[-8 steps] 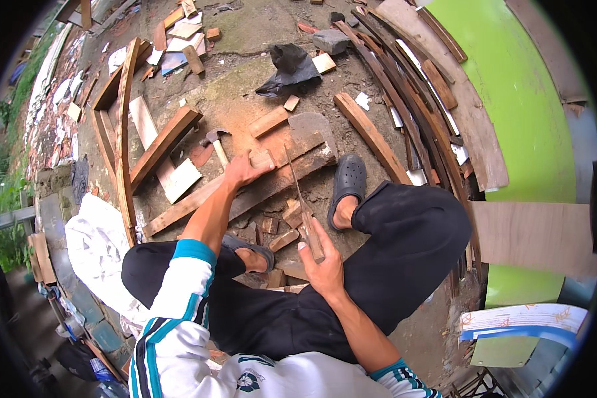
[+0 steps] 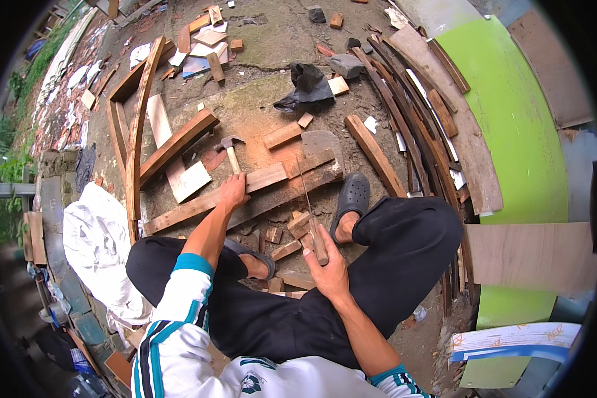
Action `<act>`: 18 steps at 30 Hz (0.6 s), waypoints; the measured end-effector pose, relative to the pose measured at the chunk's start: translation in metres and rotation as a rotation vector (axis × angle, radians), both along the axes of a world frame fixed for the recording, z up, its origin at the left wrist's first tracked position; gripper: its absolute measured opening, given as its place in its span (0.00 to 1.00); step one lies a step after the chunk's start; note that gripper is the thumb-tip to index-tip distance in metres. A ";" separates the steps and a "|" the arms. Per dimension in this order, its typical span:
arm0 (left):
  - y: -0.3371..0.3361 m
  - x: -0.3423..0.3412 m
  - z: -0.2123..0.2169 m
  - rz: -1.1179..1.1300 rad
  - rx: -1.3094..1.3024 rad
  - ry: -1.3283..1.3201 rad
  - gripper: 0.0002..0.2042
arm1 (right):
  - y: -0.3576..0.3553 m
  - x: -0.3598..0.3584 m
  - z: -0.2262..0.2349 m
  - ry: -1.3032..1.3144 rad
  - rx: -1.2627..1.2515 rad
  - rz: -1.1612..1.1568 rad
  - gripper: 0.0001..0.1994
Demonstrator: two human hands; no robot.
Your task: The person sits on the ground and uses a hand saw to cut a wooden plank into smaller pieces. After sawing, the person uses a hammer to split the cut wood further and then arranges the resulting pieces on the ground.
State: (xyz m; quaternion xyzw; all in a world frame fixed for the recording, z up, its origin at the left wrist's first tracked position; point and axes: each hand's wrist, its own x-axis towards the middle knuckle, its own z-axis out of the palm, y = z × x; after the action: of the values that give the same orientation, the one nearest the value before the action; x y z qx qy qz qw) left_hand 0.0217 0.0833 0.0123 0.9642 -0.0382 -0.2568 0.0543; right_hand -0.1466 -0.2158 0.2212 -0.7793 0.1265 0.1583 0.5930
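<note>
My right hand [image 2: 329, 270] is closed round the wooden handle of a handsaw [image 2: 314, 242]. The saw's thin blade points away from me, its far end over the darker stretch of wood beyond the plank's pale end. My left hand [image 2: 233, 192] grips a long pale wooden plank [image 2: 191, 211] from above, left of the saw. This plank lies slanted along a thicker, rough beam [image 2: 262, 196] on the ground. Just beyond my left hand rests a claw hammer [image 2: 231, 152], its head on the far side. Orange sawdust [image 2: 259, 142] covers the ground past the plank.
Small wood offcuts [image 2: 286, 250] lie between my feet. A short block [image 2: 282, 135] and black plastic [image 2: 308, 87] are farther off. Angled beams [image 2: 176, 147] stand at the left, near a white cloth sack [image 2: 96, 245]. Long strips [image 2: 414, 109] and a green panel [image 2: 511, 113] line the right.
My left hand has slid back along the plank, away from the saw and toward the near left end. My right hand still holds the saw, and the view has shifted slightly.
</note>
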 end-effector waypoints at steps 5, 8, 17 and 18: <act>-0.013 -0.032 -0.010 -0.009 -0.002 -0.107 0.33 | -0.001 0.010 0.015 -0.043 -0.106 0.118 0.36; -0.015 -0.062 -0.021 0.036 -0.053 -0.175 0.34 | -0.002 0.019 0.027 -0.038 -0.176 0.211 0.36; -0.007 -0.114 -0.028 0.696 -0.296 -0.373 0.44 | 0.000 0.067 0.071 0.001 -0.328 0.585 0.33; -0.003 -0.120 -0.037 0.845 -0.228 -0.425 0.45 | 0.003 0.075 0.076 -0.009 -0.366 0.636 0.32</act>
State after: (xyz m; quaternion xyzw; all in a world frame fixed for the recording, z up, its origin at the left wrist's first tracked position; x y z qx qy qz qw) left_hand -0.0988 0.0801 -0.0248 0.9144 0.3186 -0.0038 0.2499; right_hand -0.0713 -0.2132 0.2975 -0.8736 -0.0986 0.3061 0.3652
